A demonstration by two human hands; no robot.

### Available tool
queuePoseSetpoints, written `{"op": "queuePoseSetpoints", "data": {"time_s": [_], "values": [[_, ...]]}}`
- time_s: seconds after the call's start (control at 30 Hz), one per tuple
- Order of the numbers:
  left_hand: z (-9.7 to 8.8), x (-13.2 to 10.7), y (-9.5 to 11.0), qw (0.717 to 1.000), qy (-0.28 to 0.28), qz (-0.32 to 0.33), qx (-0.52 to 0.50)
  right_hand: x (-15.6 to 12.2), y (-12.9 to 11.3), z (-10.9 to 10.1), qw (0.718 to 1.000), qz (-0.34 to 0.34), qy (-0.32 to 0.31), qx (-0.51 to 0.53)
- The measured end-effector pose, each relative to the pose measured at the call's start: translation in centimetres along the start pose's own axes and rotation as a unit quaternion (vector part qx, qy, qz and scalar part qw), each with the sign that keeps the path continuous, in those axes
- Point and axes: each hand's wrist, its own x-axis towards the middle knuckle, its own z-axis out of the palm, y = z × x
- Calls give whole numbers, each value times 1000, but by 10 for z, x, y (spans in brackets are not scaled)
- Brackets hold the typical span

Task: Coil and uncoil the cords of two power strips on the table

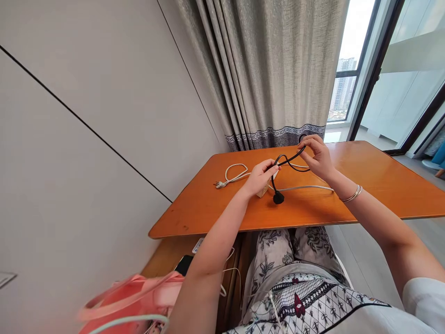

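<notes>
A black power cable point(290, 160) runs in loops between my two hands above the wooden table point(194, 208). My left hand point(261, 176) pinches it near the middle of the table, and the black plug point(278, 197) hangs just below that hand. Farther right and a little higher, my right hand point(316, 155) grips another stretch, with a small loop rising past its fingertips. Partly covered by my left hand is a pale block-like object point(263, 191); its kind I cannot make out. Behind the hands lies a white cable point(239, 176) ending in a white plug point(220, 184).
A grey curtain point(278, 69) hangs behind the table, with a wall point(104, 93) on the left and a window point(347, 79) at the right. Below the table's left edge are a pink bag point(139, 297) and a dark phone-like object point(183, 265).
</notes>
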Motion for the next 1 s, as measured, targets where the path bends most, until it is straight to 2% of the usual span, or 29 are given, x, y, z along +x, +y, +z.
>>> {"op": "queuePoseSetpoints", "data": {"time_s": [0.1,0.27,0.4,0.5,0.6,0.7,0.87,0.93,1.0], "values": [[3,2,-3,1000,13,17,4,-1,6,-4,999,36,-34,-1],[11,5,-7,994,71,80,36,-2,1,-4,977,148,-154,-26],[25,-4,1,979,34,144,141,3,-7,6,941,235,-244,-5],[38,-12,7,963,20,179,198,6,-8,17,913,295,-282,15],[46,-16,9,959,12,181,217,5,-11,23,893,319,-305,90],[44,-18,11,967,-18,162,197,4,-19,21,909,300,-245,153],[21,-21,17,978,-41,108,173,8,-24,-3,960,224,-35,166],[10,-20,15,982,-19,95,163,10,-17,-17,964,208,57,158],[-2,-16,10,990,36,79,115,12,-8,-33,954,217,141,150]]}}
